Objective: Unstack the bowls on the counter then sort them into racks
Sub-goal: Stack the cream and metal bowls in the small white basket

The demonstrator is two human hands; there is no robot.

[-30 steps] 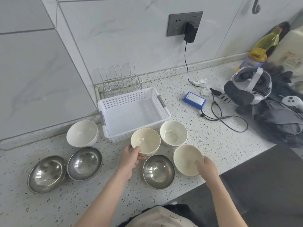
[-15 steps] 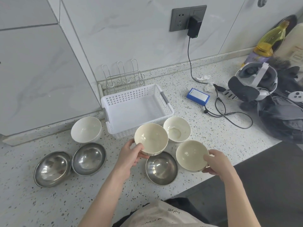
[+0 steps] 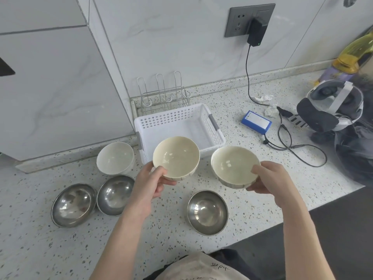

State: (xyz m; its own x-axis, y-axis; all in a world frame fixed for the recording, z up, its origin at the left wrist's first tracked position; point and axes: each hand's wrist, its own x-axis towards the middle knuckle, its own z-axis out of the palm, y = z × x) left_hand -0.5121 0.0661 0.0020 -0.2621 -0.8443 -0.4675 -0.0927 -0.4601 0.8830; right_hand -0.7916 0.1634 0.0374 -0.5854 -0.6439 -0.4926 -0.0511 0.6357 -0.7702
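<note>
My left hand (image 3: 149, 184) grips a cream bowl (image 3: 175, 157) by its near rim, lifted in front of the white plastic basket (image 3: 217, 138). To its right, a second cream bowl (image 3: 232, 166) is gripped by my right hand (image 3: 270, 178), also off the counter. A white bowl (image 3: 115, 157) stands left of the basket. Two steel bowls (image 3: 73, 205) (image 3: 115, 195) lie side by side at the left, and a third steel bowl (image 3: 207, 212) sits below the lifted bowls. A wire rack (image 3: 163, 93) stands behind the basket against the wall.
A blue box (image 3: 256, 121) with black cables (image 3: 292, 146) lies right of the basket. A headset (image 3: 331, 106), a dark bag (image 3: 355, 150) and a yellow bottle (image 3: 351, 57) crowd the far right. The counter's front edge runs diagonally at the lower right.
Both hands have lifted their cream bowls off the counter, up and toward the basket. The camera has come closer.
</note>
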